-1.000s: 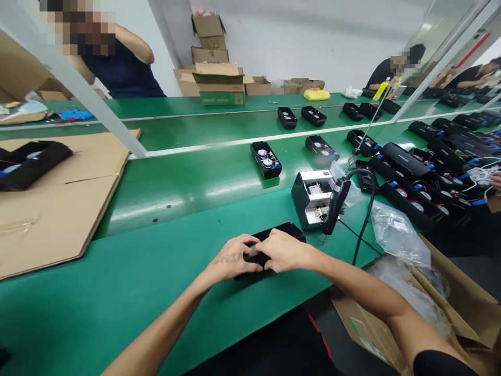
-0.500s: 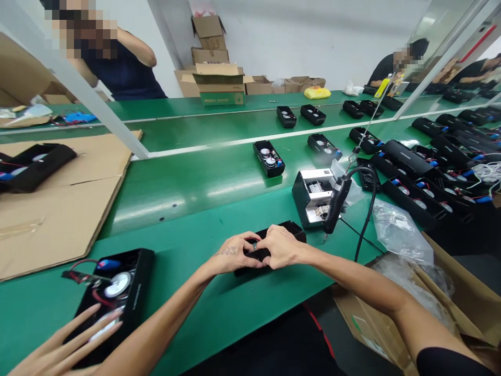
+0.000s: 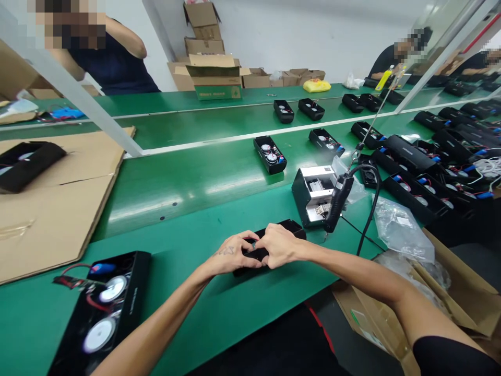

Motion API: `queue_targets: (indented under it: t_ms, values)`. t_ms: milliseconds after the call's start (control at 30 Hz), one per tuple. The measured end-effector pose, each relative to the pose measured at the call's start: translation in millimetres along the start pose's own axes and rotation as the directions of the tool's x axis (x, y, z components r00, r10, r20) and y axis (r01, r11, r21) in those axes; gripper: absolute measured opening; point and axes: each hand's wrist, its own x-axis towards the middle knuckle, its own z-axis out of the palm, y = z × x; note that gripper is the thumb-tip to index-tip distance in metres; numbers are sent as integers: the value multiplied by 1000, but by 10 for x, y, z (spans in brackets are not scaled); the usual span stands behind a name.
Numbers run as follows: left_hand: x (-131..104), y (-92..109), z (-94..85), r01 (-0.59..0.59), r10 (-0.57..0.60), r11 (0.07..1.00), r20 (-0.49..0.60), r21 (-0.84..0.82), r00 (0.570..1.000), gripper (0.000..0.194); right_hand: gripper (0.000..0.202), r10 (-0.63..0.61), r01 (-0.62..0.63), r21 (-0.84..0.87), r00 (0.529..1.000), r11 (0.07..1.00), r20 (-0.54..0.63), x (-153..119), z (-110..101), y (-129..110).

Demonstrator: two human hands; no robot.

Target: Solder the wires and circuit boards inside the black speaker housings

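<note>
The case [image 3: 294, 227] is black, long and open-topped, lying on the green mat [image 3: 219, 313] beside a machine [image 3: 301, 197]. Left hand [image 3: 231, 254] and right hand [image 3: 281, 245] curl their fingers into it; whether they grip anything inside, I cannot tell. Beyond, a glossy green bench [image 3: 195, 188] fronts cartons [image 3: 214, 78] and a white wall [image 3: 274, 31].

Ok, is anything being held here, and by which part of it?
The left hand and right hand are over the middle of the black case; whether they grip it or something inside cannot be told.
</note>
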Motion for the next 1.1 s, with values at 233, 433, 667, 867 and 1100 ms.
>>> queue_targets:
  t_ms: [233,433,667,867,1100]
  values:
    - [-5,-10,31,-1,2,1000,-7,31,1000,38,41,52,-58,54,992,997,116,2,-139,-16]
    - [-9,0,-33,0,-2,999,36,52,999,35,40,36,-46,51,985,998,170,-19,-238,0]
    - [-8,-25,-36,-19,17,999,55,34,998,38,38,30,-39,53,989,998,147,32,-163,22]
    - [-10,-16,13,-61,61,998,30,14,998,36,40,22,-28,38,988,999,151,26,-158,-13]
    - [-7,5,-81,-38,37,999,73,10,997,34,45,-38,39,-7,988,999,148,17,-192,60]
